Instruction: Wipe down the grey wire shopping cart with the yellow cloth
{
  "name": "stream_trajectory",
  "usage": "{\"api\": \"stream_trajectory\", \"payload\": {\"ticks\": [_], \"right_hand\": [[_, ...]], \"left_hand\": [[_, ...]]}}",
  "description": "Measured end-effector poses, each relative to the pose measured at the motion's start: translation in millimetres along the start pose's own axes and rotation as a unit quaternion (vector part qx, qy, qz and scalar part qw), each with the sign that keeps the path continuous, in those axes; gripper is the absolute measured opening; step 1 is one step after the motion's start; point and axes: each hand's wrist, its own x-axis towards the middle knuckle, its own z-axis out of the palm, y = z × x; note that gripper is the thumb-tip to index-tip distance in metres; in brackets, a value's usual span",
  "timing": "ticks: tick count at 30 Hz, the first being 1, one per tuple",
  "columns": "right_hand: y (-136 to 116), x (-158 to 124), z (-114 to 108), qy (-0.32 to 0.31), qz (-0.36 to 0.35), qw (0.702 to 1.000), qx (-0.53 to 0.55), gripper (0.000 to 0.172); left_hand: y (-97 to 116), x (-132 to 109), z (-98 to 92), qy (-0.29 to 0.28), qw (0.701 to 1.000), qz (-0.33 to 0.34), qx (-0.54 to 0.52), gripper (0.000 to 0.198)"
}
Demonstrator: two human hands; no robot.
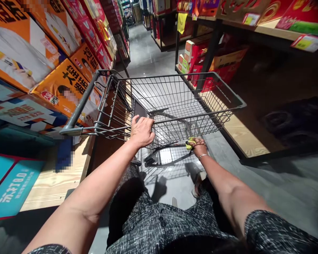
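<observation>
A grey wire shopping cart [222,90] stands in a shop aisle, turned so its handle bar [79,106] points to the left. My left hand [141,130] is closed over the near rim of the basket. My right hand [198,145] is lower down, closed on a yellow cloth [190,143] pressed against a bar of the cart's lower frame. A bracelet sits on that wrist. The basket holds nothing I can see.
Stacked orange and red boxes [66,84] fill the wooden shelf on the left, with teal boxes [13,187] lower down. Red and yellow boxes [198,60] sit on the right shelving over a low wooden platform [241,134]. The grey tiled aisle [145,49] runs ahead.
</observation>
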Motion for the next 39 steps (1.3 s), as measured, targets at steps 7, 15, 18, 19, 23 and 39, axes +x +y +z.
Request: {"api": "stream_trajectory", "payload": {"ticks": [7,15,18,19,23,39], "right_hand": [[-11.2,28.7,-51.2,0.097,-0.038,0.994,0.041,0.036],[-38.5,50.9,-132.7,0.313,-0.024,0.949,0.015,0.026],[-30.8,44.2,-102.3,0.26,0.004,0.965,0.008,0.027],[-25.5,39.3,-87.1,0.225,0.019,0.974,0.009,0.028],[-6.5,17.4,-35.6,0.09,0.06,0.994,0.027,0.027],[-60.7,92.9,-175.2,0.185,-0.051,0.981,0.014,0.058]], "left_hand": [[1.9,1.4,1.5,0.006,1.0,-0.011,-0.006,0.038],[0.5,0.0,2.1,0.007,1.0,-0.007,-0.008,0.036],[0.7,-0.3,1.0,0.006,1.0,-0.009,-0.009,0.036],[0.9,-0.4,0.8,0.007,1.0,-0.01,-0.01,0.037],[1.7,-0.5,1.5,0.013,1.0,-0.009,-0.015,0.039],[-17.0,-19.3,3.7,-0.022,0.996,0.051,-0.065,0.076]]}}
